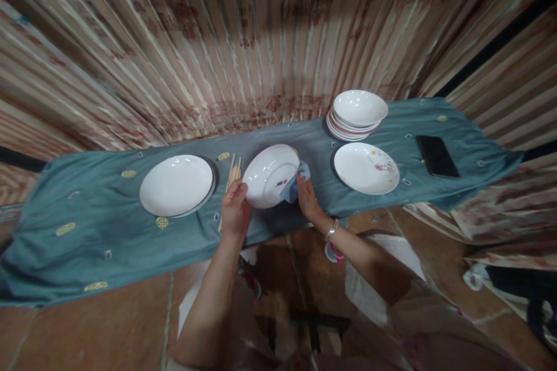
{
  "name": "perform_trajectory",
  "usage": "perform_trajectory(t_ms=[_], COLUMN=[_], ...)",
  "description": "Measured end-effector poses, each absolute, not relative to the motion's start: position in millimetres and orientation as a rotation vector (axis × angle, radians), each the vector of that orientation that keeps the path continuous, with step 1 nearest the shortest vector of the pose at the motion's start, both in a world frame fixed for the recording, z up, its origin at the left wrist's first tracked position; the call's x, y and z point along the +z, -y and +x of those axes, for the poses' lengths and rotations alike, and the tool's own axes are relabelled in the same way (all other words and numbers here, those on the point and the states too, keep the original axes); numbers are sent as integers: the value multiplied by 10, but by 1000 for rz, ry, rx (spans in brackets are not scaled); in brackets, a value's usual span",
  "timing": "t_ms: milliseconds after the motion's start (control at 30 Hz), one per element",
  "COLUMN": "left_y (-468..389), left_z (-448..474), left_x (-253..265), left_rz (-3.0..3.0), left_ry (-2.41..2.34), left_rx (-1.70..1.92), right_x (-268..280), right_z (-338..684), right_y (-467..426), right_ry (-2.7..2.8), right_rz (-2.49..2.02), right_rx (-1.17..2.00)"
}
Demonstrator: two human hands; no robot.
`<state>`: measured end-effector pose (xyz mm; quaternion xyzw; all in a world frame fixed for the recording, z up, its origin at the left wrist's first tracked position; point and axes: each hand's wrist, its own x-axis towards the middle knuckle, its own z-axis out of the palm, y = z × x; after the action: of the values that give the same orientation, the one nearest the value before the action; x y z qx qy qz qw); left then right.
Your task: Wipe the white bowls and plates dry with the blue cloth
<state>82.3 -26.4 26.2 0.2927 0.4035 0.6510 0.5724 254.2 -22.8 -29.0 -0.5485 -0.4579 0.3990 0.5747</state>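
Observation:
Between my two hands a white plate (267, 171) is held tilted above the cloth-covered table, its underside with a small printed mark facing me. My left hand (236, 208) grips the plate's left rim, fingers closed on it. At the right rim, my right hand (307, 194) pinches a blue-grey cloth (290, 190) against the plate. Several wooden chopsticks (235, 171) lie just behind and beside my left hand, partly hidden by it. To the left rests a short stack of white plates (176, 185).
A table (104, 214) with a teal patterned cover runs across the view. On its right side stand a stack of white bowls (360, 109), a flower-printed plate (363, 169) and a black phone or tablet (437, 155). Behind hangs a pleated curtain (261, 40).

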Motion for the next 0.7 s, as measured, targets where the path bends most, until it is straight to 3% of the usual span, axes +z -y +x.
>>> perform_trajectory(t_ms=[700], left_y=[318], left_z=[887], left_x=[139], left_rz=[773], left_ry=[-954], left_rx=[1432], right_x=[-47], right_z=[2767], right_y=[-12], right_ry=[1176], right_rz=[-1239], right_rx=[751])
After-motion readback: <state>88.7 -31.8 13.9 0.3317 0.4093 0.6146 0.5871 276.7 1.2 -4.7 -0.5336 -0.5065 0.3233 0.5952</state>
